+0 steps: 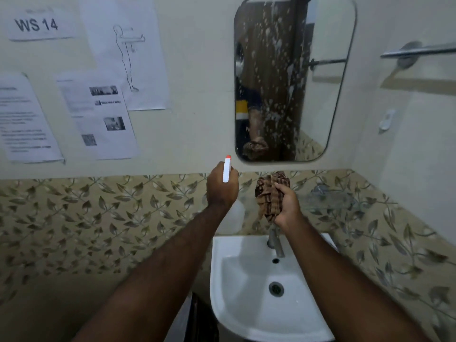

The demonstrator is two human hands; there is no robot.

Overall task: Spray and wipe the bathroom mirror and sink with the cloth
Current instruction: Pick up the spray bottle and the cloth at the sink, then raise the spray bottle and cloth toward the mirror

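A rounded mirror (pixel 320 99) hangs on the wall, its middle flecked with spray droplets. Below it sits a white sink (pixel 237 299) with a metal tap (pixel 275 240). My left hand (pixel 220 190) grips a white spray bottle (pixel 227 170) with an orange nozzle tip, held up just below the mirror's lower left corner. The bottle's body (pixel 235 217) hangs under my wrist. My right hand (pixel 287 204) clutches a bunched brown checked cloth (pixel 270 191) above the tap, a little below the mirror.
Several printed sheets (pixel 98 114) are taped to the wall on the left. A metal towel rail (pixel 417 51) juts from the right wall. A glass shelf (pixel 328 199) runs under the mirror, over a band of leaf-patterned tiles (pixel 98 218).
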